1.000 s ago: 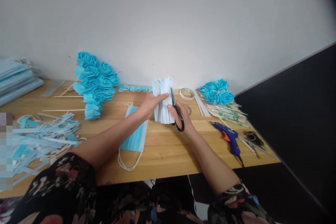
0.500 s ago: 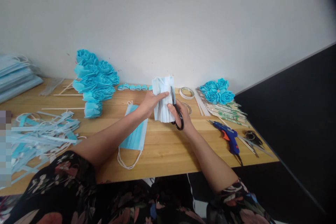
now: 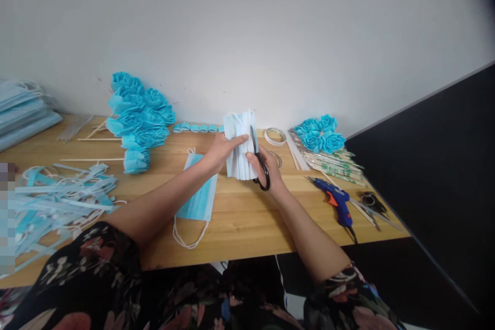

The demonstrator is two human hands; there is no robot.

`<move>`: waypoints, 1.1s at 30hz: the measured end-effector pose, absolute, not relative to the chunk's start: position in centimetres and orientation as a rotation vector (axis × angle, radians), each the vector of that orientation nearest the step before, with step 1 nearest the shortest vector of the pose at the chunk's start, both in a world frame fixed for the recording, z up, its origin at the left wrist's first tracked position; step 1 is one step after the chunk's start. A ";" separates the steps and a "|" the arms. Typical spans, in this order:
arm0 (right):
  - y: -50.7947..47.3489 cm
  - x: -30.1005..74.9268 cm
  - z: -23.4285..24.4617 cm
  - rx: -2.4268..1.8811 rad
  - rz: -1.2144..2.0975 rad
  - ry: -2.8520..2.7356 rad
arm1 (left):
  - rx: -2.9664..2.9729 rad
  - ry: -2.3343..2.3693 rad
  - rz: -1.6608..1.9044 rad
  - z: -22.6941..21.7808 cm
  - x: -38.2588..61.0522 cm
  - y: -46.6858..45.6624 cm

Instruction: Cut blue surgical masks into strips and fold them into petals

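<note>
Left hand [image 3: 222, 150] fingers pinch the left edge of a pale blue face mask [image 3: 240, 147], held upright above the wooden table [image 3: 240, 216], thumb on the front pleats. Right hand [image 3: 266, 165] fingers are through the black loops of the scissors [image 3: 259, 162], gripping them; blades point up along the mask's right edge, touching it. Whether the blades are parted can't be told.

Flat on the table just below the left wrist lies a second blue mask [image 3: 197, 193], white ear loop hanging toward the near edge. Behind the held mask, a row of small blue rolled pieces [image 3: 197, 128] near the wall. Just right of the hands, a tape roll [image 3: 275, 136], then a small cluster of blue flowers [image 3: 319, 135] on top of wrapped chopstick packets [image 3: 336, 167]. Further right, a blue glue gun [image 3: 338, 203] and a second pair of scissors [image 3: 373, 203] near the table's right end.

Left side: big bunch of blue flowers [image 3: 137, 121] on sticks against the wall, a pile of cut blue strips and ear loops [image 3: 58, 198] near the front edge, a stack of masks [image 3: 23, 116] at far left. Floral dark sleeves [image 3: 88, 278] at bottom.
</note>
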State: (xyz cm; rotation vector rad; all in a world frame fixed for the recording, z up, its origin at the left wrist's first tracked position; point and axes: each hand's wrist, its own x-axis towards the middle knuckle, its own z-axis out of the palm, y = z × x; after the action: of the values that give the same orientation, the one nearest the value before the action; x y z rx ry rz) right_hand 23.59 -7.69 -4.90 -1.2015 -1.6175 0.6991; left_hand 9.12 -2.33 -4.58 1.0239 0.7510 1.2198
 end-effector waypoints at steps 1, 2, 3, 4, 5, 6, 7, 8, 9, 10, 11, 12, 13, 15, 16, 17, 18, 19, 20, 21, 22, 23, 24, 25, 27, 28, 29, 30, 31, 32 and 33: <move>-7.7 23.6 -5.0 -1.205 0.696 -1.616 | 1.022 0.750 1.219 -4.6 9.1 -2.3; -7.7 23.6 -5.0 -1.209 0.692 -1.614 | 1.020 0.750 1.219 -4.6 9.1 -2.3; -7.7 23.6 -5.1 -1.212 0.687 -1.612 | 1.017 0.750 1.219 -4.6 9.1 -2.3; -7.6 23.6 -5.1 -1.214 0.683 -1.613 | 1.013 0.751 1.220 -4.6 9.1 -2.3; -7.6 23.6 -5.2 -1.215 0.679 -1.615 | 1.010 0.751 1.221 -4.6 9.1 -2.3; -7.6 23.6 -5.2 -1.215 0.674 -1.617 | 1.007 0.749 1.221 -4.6 9.1 -2.3; -7.6 23.6 -5.3 -1.214 0.670 -1.618 | 1.006 0.746 1.220 -4.5 9.1 -2.3; -7.6 23.6 -5.3 -1.212 0.667 -1.620 | 1.004 0.744 1.220 -4.5 9.1 -2.3; -7.6 23.6 -5.3 -1.211 0.665 -1.621 | 1.004 0.742 1.218 -4.5 9.1 -2.3; -7.6 23.6 -5.3 -1.210 0.666 -1.622 | 1.002 0.741 1.216 -4.5 9.1 -2.4; -7.6 23.6 -5.3 -1.210 0.668 -1.622 | 0.999 0.741 1.216 -4.5 9.1 -2.4; -7.6 23.6 -5.3 -1.210 0.671 -1.622 | 0.996 0.739 1.217 -4.5 9.1 -2.4; -7.6 23.6 -5.2 -1.211 0.674 -1.622 | 0.993 0.736 1.218 -4.5 9.1 -2.4; -7.6 23.5 -5.2 -1.211 0.669 -1.621 | 0.997 0.728 1.219 -4.5 9.1 -2.4; -7.6 23.5 -5.2 -1.210 0.660 -1.621 | 1.000 0.725 1.220 -4.6 9.1 -2.3; -7.6 23.4 -5.2 -1.208 0.652 -1.621 | 1.004 0.724 1.217 -4.6 9.1 -2.3; -7.6 23.4 -5.2 -1.204 0.647 -1.621 | 1.006 0.726 1.215 -4.7 9.1 -2.3; -7.6 23.4 -5.2 -1.200 0.646 -1.620 | 1.007 0.728 1.216 -4.7 9.1 -2.2; -7.6 23.4 -5.2 -1.194 0.648 -1.618 | 1.006 0.728 1.217 -4.8 9.1 -2.2; -7.6 23.4 -5.2 -1.188 0.654 -1.615 | 1.007 0.727 1.218 -4.8 9.1 -2.2; -7.6 23.3 -5.1 -1.183 0.662 -1.612 | 1.008 0.725 1.216 -4.8 9.1 -2.2; -7.6 23.3 -5.0 -1.180 0.673 -1.610 | 1.012 0.724 1.215 -4.8 9.1 -2.2; -7.7 23.3 -5.0 -1.181 0.683 -1.606 | 1.016 0.727 1.211 -4.8 9.1 -2.2; -7.7 23.3 -4.8 -1.185 0.693 -1.601 | 1.020 0.733 1.206 -4.8 9.1 -2.2; -7.7 23.3 -4.7 -1.195 0.710 -1.588 | 1.019 0.749 1.209 -4.8 9.1 -2.2; -7.7 23.3 -4.6 -1.198 0.717 -1.583 | 1.012 0.752 1.215 -4.8 9.0 -2.2; -7.7 23.3 -4.6 -1.198 0.727 -1.578 | 1.002 0.751 1.224 -4.7 9.0 -2.1; -7.7 23.4 -4.6 -1.199 0.742 -1.576 | 0.992 0.746 1.234 -4.7 9.0 -2.1; -7.6 23.4 -4.7 -1.198 0.767 -1.573 | 0.981 0.741 1.246 -4.7 8.9 -2.0; -7.6 23.4 -4.8 -1.197 0.799 -1.568 | 0.972 0.739 1.257 -4.7 8.8 -1.9; -7.6 23.5 -5.0 -1.196 0.831 -1.561 | 0.966 0.741 1.267 -4.6 8.8 -1.8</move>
State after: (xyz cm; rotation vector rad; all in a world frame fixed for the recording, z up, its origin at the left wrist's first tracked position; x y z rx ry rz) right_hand 23.49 -7.58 -4.96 -1.1962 -1.5612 0.8308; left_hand 8.78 -1.79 -4.63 0.9656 0.7412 1.2673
